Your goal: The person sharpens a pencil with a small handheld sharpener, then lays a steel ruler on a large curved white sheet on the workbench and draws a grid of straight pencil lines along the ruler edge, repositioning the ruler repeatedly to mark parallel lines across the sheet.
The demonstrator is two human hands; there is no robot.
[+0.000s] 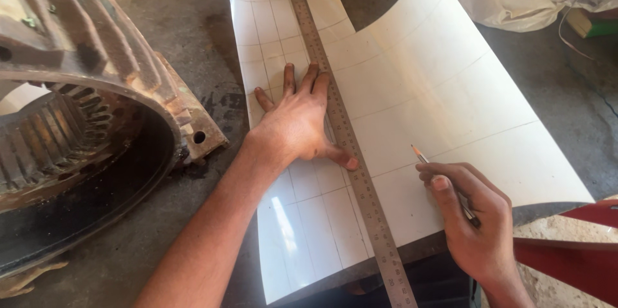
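At frame centre, a steel ruler (347, 147) is pinned on white sheet (444, 83) by the flat, spread left hand (299, 121); a pencil (444, 182) is gripped by the right hand (473, 218), lower right.

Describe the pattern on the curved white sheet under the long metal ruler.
A grid of thin pencil lines on the white sheet, clearest in the head view.

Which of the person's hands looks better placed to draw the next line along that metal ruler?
Probably the right hand: it holds the pencil, tip just off the ruler over the white sheet. The left hand is flat, pinning ruler and sheet.
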